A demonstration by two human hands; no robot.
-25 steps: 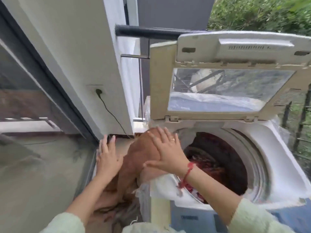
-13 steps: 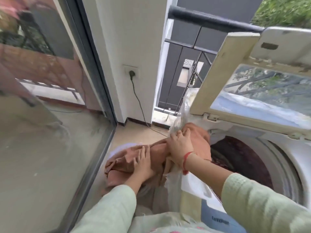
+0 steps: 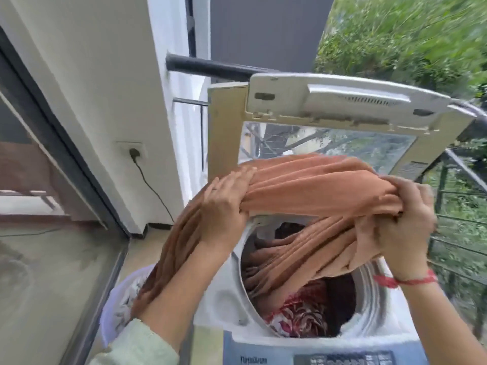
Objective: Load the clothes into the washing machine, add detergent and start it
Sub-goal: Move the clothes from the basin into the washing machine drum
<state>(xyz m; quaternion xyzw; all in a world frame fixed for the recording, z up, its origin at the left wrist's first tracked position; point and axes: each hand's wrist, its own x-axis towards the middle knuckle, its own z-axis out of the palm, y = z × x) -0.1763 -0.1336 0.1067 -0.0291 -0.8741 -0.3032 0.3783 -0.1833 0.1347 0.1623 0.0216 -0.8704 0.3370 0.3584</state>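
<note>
Lifted clear of the washing machine's near-left corner, where it lay bunched half a second ago, the orange cloth now stretches in a taut band above the open drum, and both hands have risen with it. The left hand lies on the cloth's left end with its fingers nearly straight along the fabric; its thumb is hidden, so how firmly it holds cannot be told. The right hand, a red thread tied at its wrist, is clenched around a gathered bunch of the cloth at the right. From that fist, folds of the same fabric slant down and left into the drum, touching the dark clothes and a red-and-white floral garment already inside. More of the cloth hangs behind the left forearm, trailing down toward a pale lavender tub on the floor just left of the machine. The machine's lid stands raised at the far side, its clear window reflecting foliage. A printed control panel runs along the near edge. On the white wall at left, a plug sits in a wall socket and its dark cord drops toward the floor. A black railing crosses behind the lid, with blurred greenery beyond at the far right.
</note>
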